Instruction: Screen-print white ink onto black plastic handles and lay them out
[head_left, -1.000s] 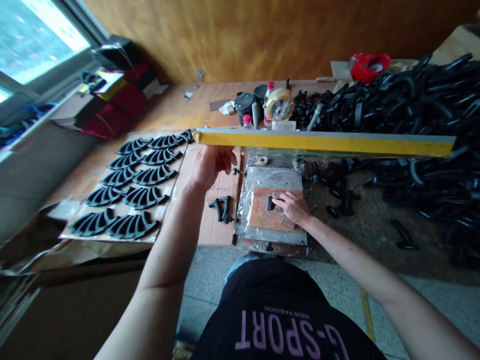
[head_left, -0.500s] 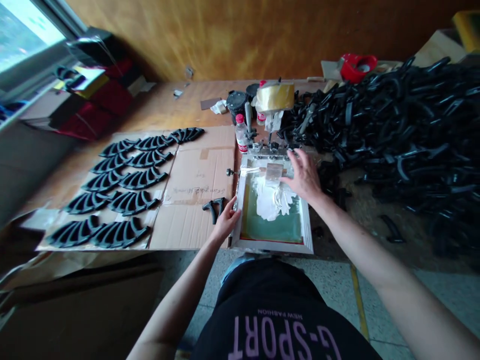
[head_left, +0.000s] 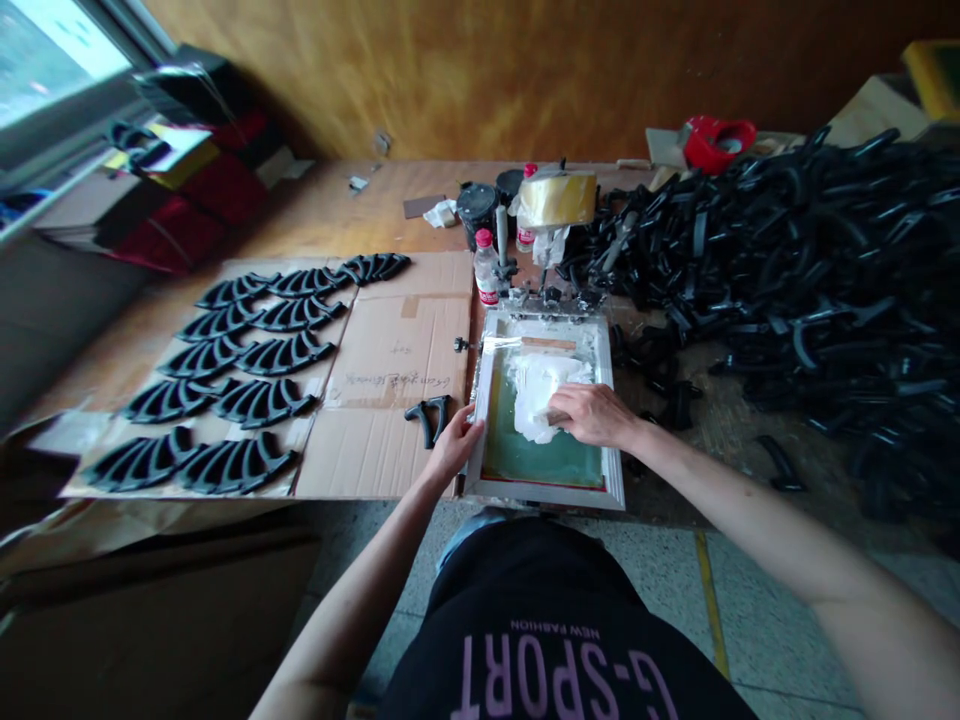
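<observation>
Right hand [head_left: 592,415] down onto white ink [head_left: 534,385] — grip curled, contents hidden, left hand [head_left: 454,447] clasping frame [head_left: 544,492]

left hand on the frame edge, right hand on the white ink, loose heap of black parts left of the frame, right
Not quite: the head view shows the loose heap of black parts right of the frame; only neat rows lie left. Left hand on the frame edge and right hand on the white ink are correct.

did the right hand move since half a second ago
Yes. The right hand has slid from the far end of the screen frame toward its middle, nearer the person, over the white ink.
</observation>
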